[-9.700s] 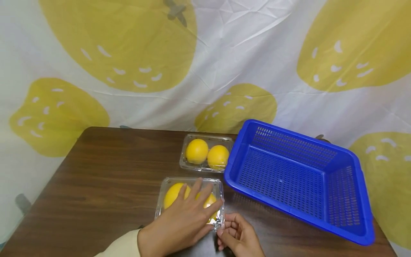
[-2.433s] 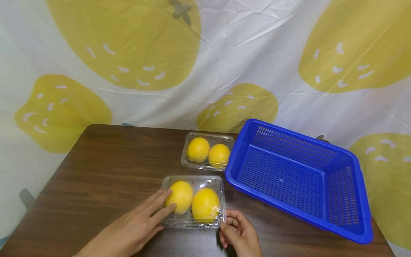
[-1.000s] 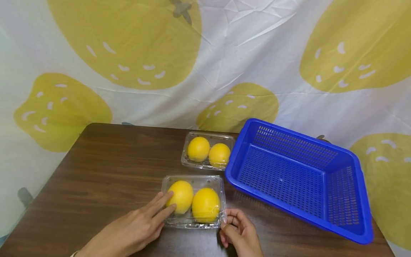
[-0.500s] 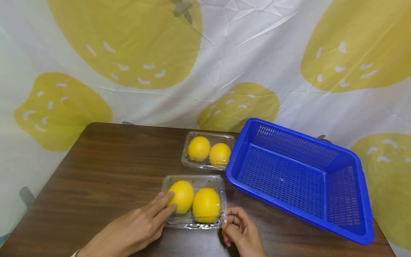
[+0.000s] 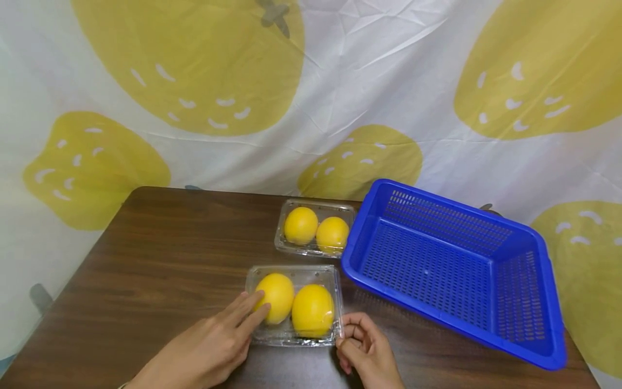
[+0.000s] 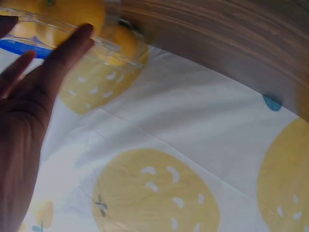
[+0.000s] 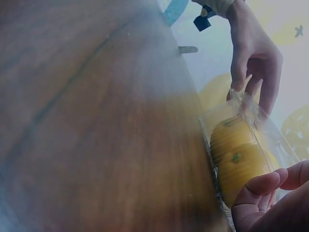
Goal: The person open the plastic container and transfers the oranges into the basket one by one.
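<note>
A clear plastic clamshell box (image 5: 301,274) with two oranges (image 5: 312,310) inside sits near the front of the table. My left hand (image 5: 206,337) holds its left end, fingers laid over the lid above the left orange and thumb down at the near edge. In the right wrist view this left hand (image 7: 258,55) straddles the box's end. My right hand (image 5: 366,351) pinches the near right corner between thumb and curled forefinger. Green stem buttons show on the oranges (image 7: 240,166) through the ribbed plastic.
Behind it a second clamshell box (image 5: 313,204), also with two oranges, lies against the left side of a large blue plastic basket (image 5: 454,319). The dark wooden table (image 5: 170,259) ends at a hanging cloth (image 5: 233,162) printed with yellow fruit.
Since the oldest frame my left hand has slid off the top of the lid to the box's left end. My right hand stays at the near right corner; the last second shows hardly any movement.
</note>
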The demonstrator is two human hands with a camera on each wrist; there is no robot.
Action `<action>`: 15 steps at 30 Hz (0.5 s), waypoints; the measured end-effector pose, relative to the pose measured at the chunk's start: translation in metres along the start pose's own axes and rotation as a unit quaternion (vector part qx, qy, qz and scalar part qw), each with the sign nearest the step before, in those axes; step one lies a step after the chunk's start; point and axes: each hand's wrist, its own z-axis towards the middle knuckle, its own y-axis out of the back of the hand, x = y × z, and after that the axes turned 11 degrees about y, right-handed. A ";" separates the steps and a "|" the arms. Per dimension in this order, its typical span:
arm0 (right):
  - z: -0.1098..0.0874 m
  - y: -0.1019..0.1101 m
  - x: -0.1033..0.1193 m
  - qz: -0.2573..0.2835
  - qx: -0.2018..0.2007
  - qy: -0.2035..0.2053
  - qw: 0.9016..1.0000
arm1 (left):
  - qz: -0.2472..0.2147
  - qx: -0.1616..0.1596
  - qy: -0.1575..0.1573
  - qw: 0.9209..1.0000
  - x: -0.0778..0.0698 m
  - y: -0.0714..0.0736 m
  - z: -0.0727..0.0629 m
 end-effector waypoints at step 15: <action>0.001 0.000 0.000 0.005 0.003 0.003 1.000 | 0.096 -0.008 -0.008 0.995 -0.013 -0.009 0.004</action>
